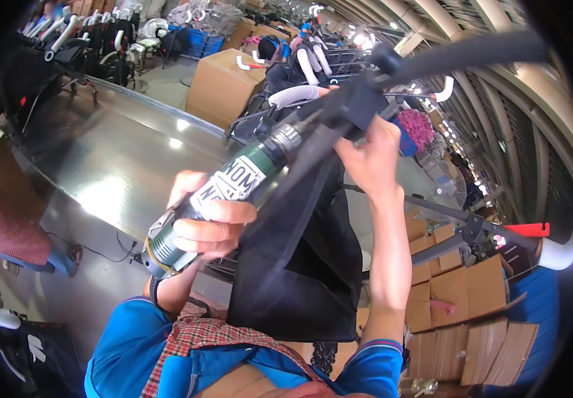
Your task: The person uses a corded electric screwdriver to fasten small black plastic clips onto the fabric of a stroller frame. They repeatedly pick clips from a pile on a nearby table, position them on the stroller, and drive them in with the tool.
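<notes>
Now, I judge:
Driver: green power screwdriver (233,186), rigid, weighty; left hand (210,222) wraps its body.
Fabric: black fabric (306,265), limp; right hand (369,159) pinches its top.

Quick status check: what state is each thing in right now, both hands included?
left hand: closed around the green power driver.
green power driver: held up, tilted, tip against the black frame.
right hand: gripping the black frame by the fabric's top edge.
black frame: raised, its padded bar running up to the right.
black fabric: hanging loose below the frame.
cardboard boxes: stacked, some with flaps open.
</notes>
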Demonstrator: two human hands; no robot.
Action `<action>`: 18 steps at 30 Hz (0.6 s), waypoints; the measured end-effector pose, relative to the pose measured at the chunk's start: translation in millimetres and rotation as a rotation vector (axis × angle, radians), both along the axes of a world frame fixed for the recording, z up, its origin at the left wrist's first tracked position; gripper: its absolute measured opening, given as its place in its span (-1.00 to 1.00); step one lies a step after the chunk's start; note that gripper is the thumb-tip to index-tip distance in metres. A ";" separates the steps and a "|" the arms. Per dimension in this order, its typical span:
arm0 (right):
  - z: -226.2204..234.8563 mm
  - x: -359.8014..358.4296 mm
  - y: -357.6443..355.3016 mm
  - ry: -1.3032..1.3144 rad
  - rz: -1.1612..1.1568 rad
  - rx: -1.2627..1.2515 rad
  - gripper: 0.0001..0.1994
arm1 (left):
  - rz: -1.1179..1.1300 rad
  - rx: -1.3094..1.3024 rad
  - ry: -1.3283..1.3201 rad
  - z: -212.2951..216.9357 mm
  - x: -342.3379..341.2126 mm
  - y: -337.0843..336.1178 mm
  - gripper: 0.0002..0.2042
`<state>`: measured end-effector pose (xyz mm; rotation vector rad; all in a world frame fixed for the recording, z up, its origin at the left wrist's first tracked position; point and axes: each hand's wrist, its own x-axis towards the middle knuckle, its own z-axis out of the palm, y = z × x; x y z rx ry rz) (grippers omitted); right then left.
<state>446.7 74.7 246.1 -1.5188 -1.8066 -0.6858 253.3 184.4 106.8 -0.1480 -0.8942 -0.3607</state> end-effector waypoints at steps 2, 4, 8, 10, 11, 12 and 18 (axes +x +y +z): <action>9.6 -0.9 -11.3 0.021 0.061 -0.076 -0.69 | 0.182 0.052 0.024 -6.8 2.4 -11.0 -0.33; 5.3 5.9 -30.3 -0.033 0.094 0.014 -0.71 | 0.285 0.080 0.019 -21.3 -2.3 -3.9 -0.27; -25.3 67.1 -152.1 -0.086 -0.056 0.529 -0.75 | 0.719 0.156 0.245 -66.4 -45.2 -14.1 -0.26; -81.3 116.9 -243.3 0.085 -0.023 0.967 -0.77 | 0.773 0.173 0.483 -107.6 -64.2 -20.6 -0.32; -104.9 118.6 -263.1 0.071 -0.076 0.985 -0.77 | 0.832 0.206 0.650 -128.0 -74.3 -27.2 -0.36; -122.8 110.0 -263.3 -0.068 -0.224 0.881 -0.78 | 0.839 0.196 0.906 -144.4 -85.5 -38.4 -0.47; -190.8 183.3 -291.1 0.924 0.593 0.741 -0.74 | 0.729 0.103 1.541 -286.2 -147.3 -79.3 -0.67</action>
